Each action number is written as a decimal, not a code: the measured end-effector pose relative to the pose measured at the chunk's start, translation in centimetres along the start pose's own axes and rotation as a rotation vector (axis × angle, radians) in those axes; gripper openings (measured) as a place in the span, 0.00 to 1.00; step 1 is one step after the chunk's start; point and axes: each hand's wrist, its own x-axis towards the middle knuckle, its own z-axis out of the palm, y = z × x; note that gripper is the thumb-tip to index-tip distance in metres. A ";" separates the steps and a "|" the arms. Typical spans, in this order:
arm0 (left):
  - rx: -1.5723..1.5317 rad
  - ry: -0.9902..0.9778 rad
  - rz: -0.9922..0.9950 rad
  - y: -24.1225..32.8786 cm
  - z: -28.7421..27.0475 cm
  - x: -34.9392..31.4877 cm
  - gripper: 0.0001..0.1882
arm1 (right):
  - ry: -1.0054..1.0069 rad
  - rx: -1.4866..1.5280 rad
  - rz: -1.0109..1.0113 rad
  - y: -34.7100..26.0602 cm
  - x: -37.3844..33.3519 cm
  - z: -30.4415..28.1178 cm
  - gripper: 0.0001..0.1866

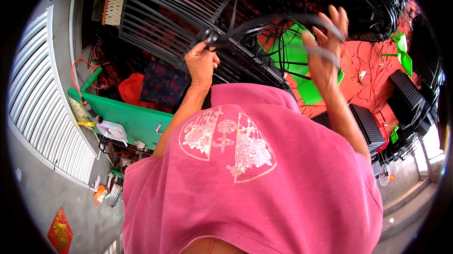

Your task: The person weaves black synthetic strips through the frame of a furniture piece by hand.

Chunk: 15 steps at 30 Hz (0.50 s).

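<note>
Black flat straps run across a dark frame panel [170, 13] of slatted, woven furniture in front of me. At the panel's near edge my left hand [201, 65] is closed, thumb and fingers pinching a black strap [211, 38] by a small coil or loop. A loose length of strap arcs from there to the right. My right hand [326, 49] is raised with its fingers spread. The strap, blurred by motion, passes across this hand, and I see no grip on it. Behind it, more black strands hang over a bright green chair [292, 56].
A green bench or board [125, 119] stands at left with a white plastic container [113, 130] on it. The red floor [354, 79] is strewn with black strap scraps. Black woven pieces [365, 124] and a small green chair [403, 53] stand at right.
</note>
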 end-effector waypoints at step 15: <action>1.169 -1.278 0.797 11.5 5.9 0.8 0.18 | -1.383 0.930 0.536 -4.3 -6.7 -7.1 0.33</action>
